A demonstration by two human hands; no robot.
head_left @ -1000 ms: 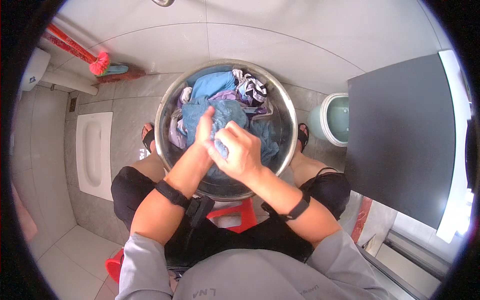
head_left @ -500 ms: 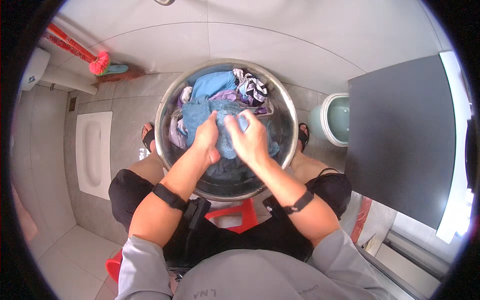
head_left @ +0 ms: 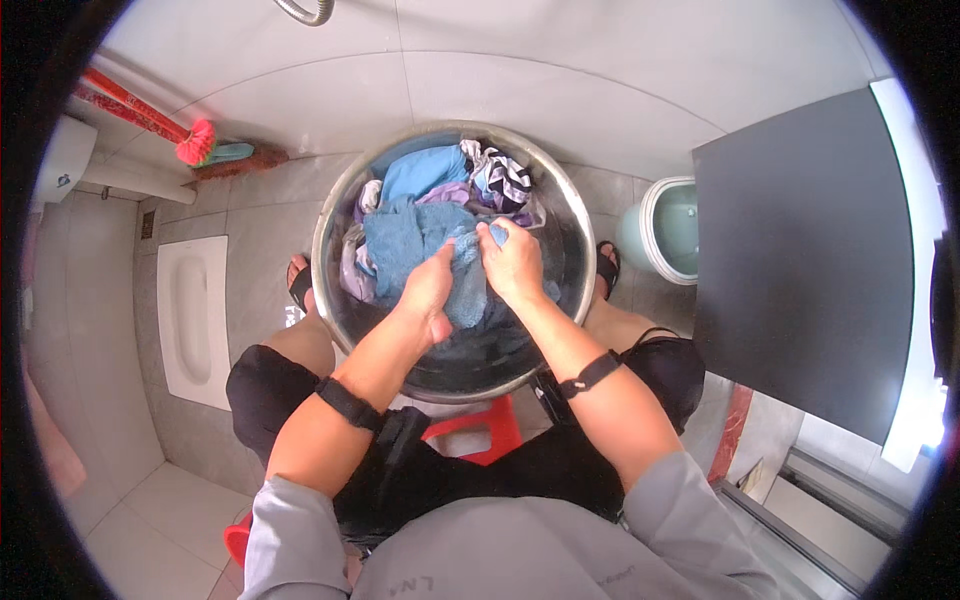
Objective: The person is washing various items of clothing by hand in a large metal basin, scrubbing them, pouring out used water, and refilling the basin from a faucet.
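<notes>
A blue terry towel [head_left: 400, 242] is bunched in the middle of a large round metal basin [head_left: 330, 200]. My left hand [head_left: 430, 288] is closed on its right part, thumb uppermost. Close beside it, my right hand [head_left: 512, 262] pinches a fold of the same towel. The palm sides and the cloth beneath my fingers are hidden. Behind the towel in the basin lie a light blue cloth [head_left: 420, 172], a black-and-white patterned cloth [head_left: 500, 180] and some purple cloth [head_left: 447, 194]. Dark cloth [head_left: 470, 350] lies in the near part of the basin.
A squat toilet [head_left: 195, 320] is set in the floor at left. To the right stand a pale green bucket [head_left: 650, 240] and a large dark panel [head_left: 800, 260]. A red-handled brush [head_left: 195, 145] leans at the far left. Red plastic stool [head_left: 500, 425] shows between my legs.
My right hand, blurred and lifted over the towel before, is now lower and gripping it. My left hand has shifted slightly right and nearer to me.
</notes>
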